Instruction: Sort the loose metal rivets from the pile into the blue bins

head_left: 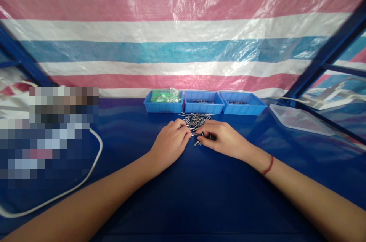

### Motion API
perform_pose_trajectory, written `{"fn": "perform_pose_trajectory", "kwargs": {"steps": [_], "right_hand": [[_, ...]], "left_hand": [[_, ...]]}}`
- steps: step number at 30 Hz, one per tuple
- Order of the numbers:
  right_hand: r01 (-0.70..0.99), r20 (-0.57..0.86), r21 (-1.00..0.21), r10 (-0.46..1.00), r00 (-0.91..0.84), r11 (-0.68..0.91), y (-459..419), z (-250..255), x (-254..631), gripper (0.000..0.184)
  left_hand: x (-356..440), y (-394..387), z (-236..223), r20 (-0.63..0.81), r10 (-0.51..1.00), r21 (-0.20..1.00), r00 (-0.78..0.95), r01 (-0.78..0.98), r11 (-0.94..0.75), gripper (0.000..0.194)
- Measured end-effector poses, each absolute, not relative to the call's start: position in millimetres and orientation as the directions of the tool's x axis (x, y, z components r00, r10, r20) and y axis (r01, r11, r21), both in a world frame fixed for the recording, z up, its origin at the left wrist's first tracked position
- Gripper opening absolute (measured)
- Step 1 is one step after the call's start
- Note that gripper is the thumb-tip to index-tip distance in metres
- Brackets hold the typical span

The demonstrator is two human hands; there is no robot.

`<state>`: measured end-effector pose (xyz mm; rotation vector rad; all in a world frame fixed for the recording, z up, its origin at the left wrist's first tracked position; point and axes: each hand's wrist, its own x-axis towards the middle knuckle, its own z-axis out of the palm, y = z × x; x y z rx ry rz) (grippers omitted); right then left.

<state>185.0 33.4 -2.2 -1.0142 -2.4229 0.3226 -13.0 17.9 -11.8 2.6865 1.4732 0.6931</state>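
Observation:
A loose pile of small, thin metal pins (197,120) lies on the blue tabletop, just beyond and between my hands. My left hand (172,140) is closed, thumb and forefinger pinched on the end of one small shiny pin (193,134). Facing it from the right, my right hand (224,138) has curved fingers, with a gap between thumb and forefinger. Its fingertips are close to the pin's other end; whether they touch it I cannot tell. Several pins show under the right palm and by its thumb. The right hand's other fingers are partly hidden.
Behind the pile stand three blue bins: a left bin (164,108) with green-tinted plastic bags, a middle bin (204,108) and a right bin (244,109) with metal pins. A translucent lid (300,120) lies right. A white cable (97,158) curves across the left; a blurred-out area lies beyond.

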Motion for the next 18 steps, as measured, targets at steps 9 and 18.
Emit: {"fn": "perform_pose_trajectory", "kwargs": {"steps": [9,18], "right_hand": [[0.554,0.507,-0.426,0.696,-0.509,0.715,31,0,180,0.012],[0.358,0.487,-0.739,0.820,-0.301,0.571,29,2,174,0.015]], "left_hand": [[-12,20,-14,0.454,0.785,0.264,0.421,0.778,-0.570,0.022],[-11,19,-11,0.512,0.786,0.484,0.347,0.639,-0.598,0.018]]}}
